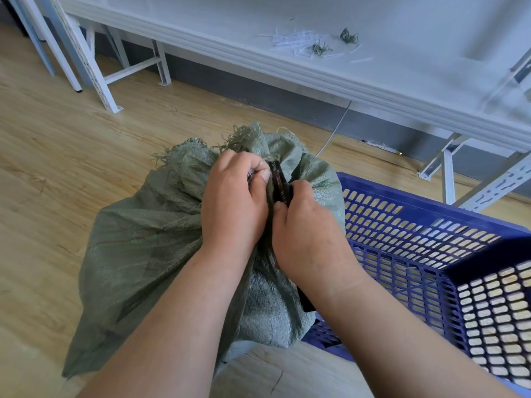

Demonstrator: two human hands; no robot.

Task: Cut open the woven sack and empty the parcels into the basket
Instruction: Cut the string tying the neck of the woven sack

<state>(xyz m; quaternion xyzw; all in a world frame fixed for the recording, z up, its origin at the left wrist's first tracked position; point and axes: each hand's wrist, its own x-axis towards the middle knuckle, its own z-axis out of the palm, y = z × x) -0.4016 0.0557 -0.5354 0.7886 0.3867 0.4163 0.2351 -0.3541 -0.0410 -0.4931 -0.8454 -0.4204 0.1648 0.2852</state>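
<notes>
Both hands are bunched up at the neck of the sack. The left hand (234, 196) has its fingers curled tight round the gathered green weave, pinching some white string at the fingertips. The right hand (309, 228) grips a dark cutter (280, 182) with its blade end pointing away toward the frayed top; there's writing on it but I can't read it. The woven sack (149, 248) sits upright on the wood floor (57, 133), mouth pointing far, leaning against the blue basket (416, 254) on its right. White bench (373, 38) behind, with scraps (298, 43) on it.
</notes>
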